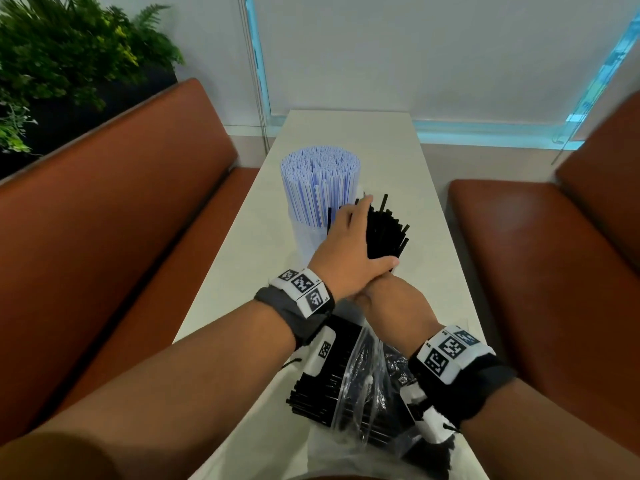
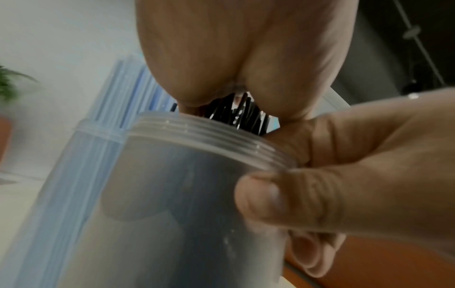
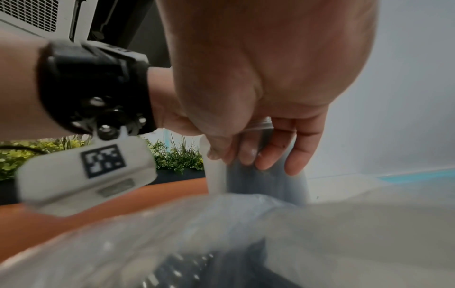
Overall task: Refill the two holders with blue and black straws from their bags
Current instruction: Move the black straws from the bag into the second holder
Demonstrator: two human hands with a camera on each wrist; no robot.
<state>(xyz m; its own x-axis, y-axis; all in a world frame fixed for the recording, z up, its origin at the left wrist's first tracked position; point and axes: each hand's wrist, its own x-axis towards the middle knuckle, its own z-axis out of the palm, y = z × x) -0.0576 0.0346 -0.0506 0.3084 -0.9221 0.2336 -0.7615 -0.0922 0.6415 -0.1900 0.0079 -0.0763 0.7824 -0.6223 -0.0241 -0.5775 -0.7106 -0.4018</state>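
Right hand gripped the clear holder's rim; left hand, fingers flat, pressed the black straws, which stood near-upright, fanning rightward. Blue straws stood vertical just beside, on the table.

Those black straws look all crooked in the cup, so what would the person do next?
Probably press and tap them level with the left hand, since the black straws fan out unevenly while the right hand steadies their holder.

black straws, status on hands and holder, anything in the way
Left hand flat on black straws. Right hand grips their holder. Blue straws crowd alongside.
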